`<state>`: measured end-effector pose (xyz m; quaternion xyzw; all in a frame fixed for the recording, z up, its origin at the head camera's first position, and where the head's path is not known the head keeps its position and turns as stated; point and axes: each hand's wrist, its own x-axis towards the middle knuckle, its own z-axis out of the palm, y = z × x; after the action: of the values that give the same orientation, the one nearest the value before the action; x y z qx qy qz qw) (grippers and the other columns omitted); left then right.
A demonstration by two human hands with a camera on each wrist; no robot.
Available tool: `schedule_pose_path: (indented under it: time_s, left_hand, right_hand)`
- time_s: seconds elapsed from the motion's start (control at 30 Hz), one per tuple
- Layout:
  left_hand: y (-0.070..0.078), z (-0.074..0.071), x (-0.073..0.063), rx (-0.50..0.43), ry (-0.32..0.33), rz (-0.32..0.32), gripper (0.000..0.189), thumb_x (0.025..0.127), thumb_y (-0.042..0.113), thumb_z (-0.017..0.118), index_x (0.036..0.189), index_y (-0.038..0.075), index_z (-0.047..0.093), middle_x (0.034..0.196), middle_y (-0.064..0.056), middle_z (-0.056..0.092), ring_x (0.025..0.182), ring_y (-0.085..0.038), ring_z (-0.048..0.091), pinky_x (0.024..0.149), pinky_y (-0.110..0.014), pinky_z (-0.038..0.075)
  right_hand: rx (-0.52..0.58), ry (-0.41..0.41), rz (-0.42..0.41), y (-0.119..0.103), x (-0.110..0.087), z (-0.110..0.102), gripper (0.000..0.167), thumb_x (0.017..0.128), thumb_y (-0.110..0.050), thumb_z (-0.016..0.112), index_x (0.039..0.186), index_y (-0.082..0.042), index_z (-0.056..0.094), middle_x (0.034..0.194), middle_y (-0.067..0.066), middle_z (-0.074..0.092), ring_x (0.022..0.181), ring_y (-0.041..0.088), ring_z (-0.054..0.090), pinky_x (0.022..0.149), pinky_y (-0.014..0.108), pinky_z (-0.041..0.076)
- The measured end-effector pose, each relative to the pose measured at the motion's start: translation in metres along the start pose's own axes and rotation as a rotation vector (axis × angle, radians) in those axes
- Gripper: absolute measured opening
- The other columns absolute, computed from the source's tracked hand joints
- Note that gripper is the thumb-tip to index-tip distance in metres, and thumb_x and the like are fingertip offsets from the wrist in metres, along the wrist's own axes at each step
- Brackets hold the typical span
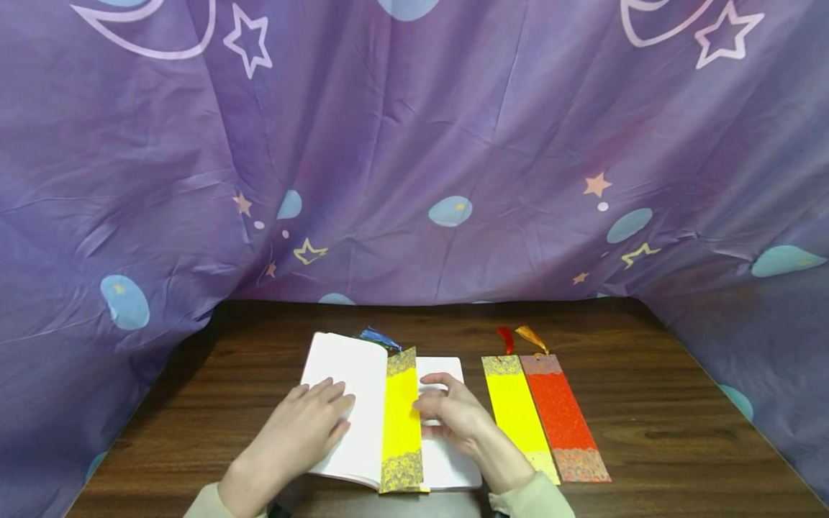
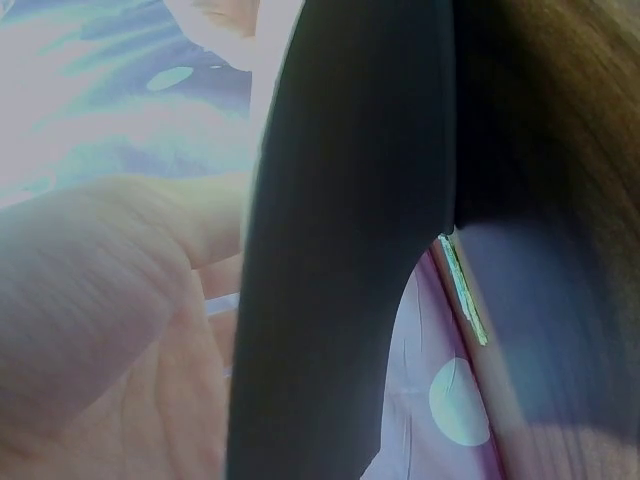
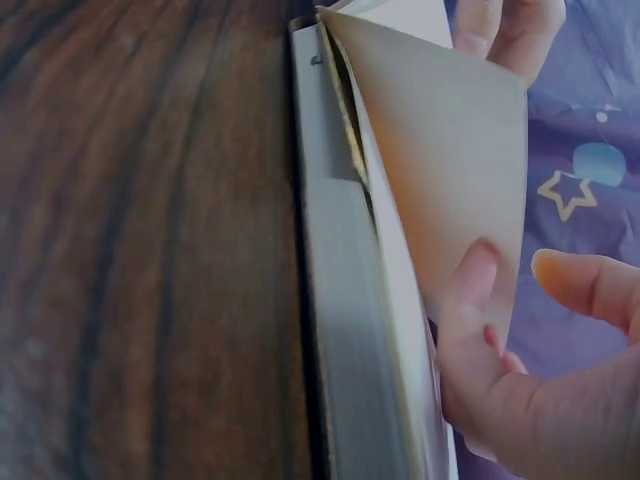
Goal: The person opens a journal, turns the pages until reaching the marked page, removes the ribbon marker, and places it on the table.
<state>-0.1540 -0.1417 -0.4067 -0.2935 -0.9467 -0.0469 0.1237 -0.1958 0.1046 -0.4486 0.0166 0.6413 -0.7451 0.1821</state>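
An open notebook (image 1: 350,403) with blank white pages lies on the table. My left hand (image 1: 307,421) rests on its left page with fingers extended. A yellow bookmark (image 1: 403,410) with patterned ends lies along the middle of the notebook, its blue tassel (image 1: 380,337) beyond the top edge. My right hand (image 1: 453,417) is over the right page, a fingertip at the bookmark's right edge. In the right wrist view its thumb stands apart from the other fingers, beside a raised pale sheet (image 3: 450,140). The left wrist view is largely blocked by a dark shape.
Right of the notebook lie a second yellow bookmark (image 1: 521,414) with a red tassel (image 1: 506,339) and a red bookmark (image 1: 563,414) with an orange tassel (image 1: 532,338), side by side. The wooden table (image 1: 680,432) is bordered by a purple patterned cloth (image 1: 414,158).
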Motion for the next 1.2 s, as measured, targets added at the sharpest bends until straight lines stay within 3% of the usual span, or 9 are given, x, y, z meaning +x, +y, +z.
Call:
schedule_pose_path:
  time_s: [0.23,0.7,0.97,1.2]
  left_hand:
    - [0.001,-0.001,0.000,-0.005,0.001,0.002,0.030,0.088,0.023,0.069,0.114,0.009,0.070,0.121,-0.013,0.065,0.115,-0.034,0.060,0.093,-0.055,0.049]
    - [0.001,-0.001,0.000,-0.009,-0.005,-0.008,0.031,0.089,0.023,0.068,0.116,0.009,0.069,0.123,-0.013,0.065,0.116,-0.034,0.059,0.094,-0.056,0.047]
    - [0.001,-0.001,0.000,-0.010,-0.004,-0.009,0.030,0.089,0.023,0.068,0.115,0.009,0.069,0.123,-0.013,0.065,0.116,-0.034,0.060,0.094,-0.056,0.047]
    - [0.002,-0.001,0.001,-0.017,-0.031,-0.025,0.031,0.090,0.024,0.068,0.116,0.009,0.069,0.124,-0.014,0.064,0.117,-0.034,0.059,0.096,-0.057,0.046]
  right_hand:
    - [-0.029,-0.001,0.010,0.002,0.000,0.001,0.047,0.079,0.004,0.065,0.120,0.005,0.043,0.089,0.010,0.056,0.068,0.018,0.058,0.062,0.032,0.058]
    - [-0.074,-0.001,0.004,0.001,-0.001,0.001,0.040,0.080,0.005,0.063,0.116,0.005,0.046,0.085,0.009,0.061,0.064,0.015,0.057,0.057,0.029,0.056]
    - [-0.082,0.053,-0.010,-0.009,-0.003,-0.004,0.041,0.080,0.001,0.066,0.117,0.003,0.048,0.083,0.008,0.059,0.061,0.014,0.059,0.054,0.027,0.054]
    - [-0.041,0.053,-0.050,-0.021,-0.005,-0.013,0.041,0.080,0.002,0.065,0.117,0.004,0.046,0.083,0.009,0.060,0.063,0.015,0.059,0.055,0.026,0.053]
